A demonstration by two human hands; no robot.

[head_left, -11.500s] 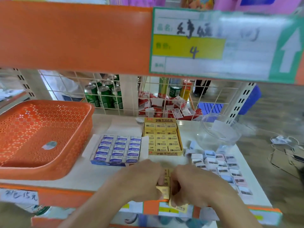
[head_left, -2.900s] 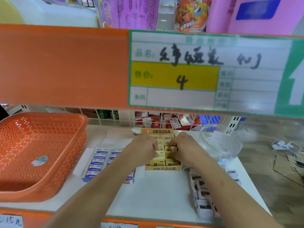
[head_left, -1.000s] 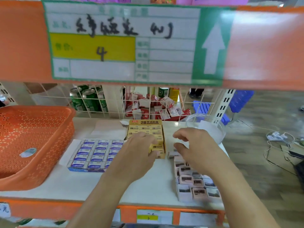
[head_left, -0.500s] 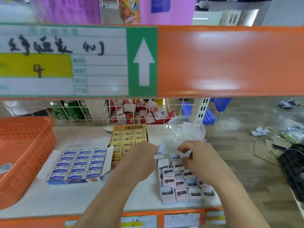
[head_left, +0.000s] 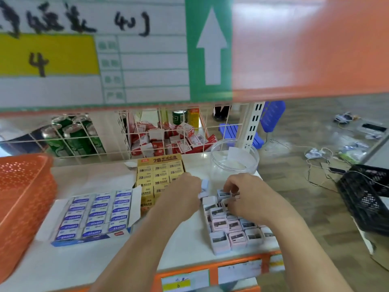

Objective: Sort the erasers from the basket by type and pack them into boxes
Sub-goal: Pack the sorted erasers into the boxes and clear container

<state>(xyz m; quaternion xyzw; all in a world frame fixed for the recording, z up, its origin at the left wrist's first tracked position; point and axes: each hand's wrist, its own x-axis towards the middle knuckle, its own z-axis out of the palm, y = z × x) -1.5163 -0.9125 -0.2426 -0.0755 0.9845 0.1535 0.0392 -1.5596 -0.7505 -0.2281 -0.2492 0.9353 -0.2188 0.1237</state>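
shelf top (head_left: 94, 182): loose erasers (head_left: 220, 225) between hands (head_left: 184, 196) (head_left: 250, 199)

At nine o'clock the basket (head_left: 25, 186) is perforated orange plastic, at one o'clock the jar (head_left: 234, 157) is clear glossy plastic, the yellow box (head_left: 160, 173) and blue box (head_left: 94, 213) look like printed card, and the shelf top (head_left: 84, 262) is smooth matt white.

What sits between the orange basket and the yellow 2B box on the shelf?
In the head view, the open blue eraser box, packed in rows, lies between the basket and the yellow box.
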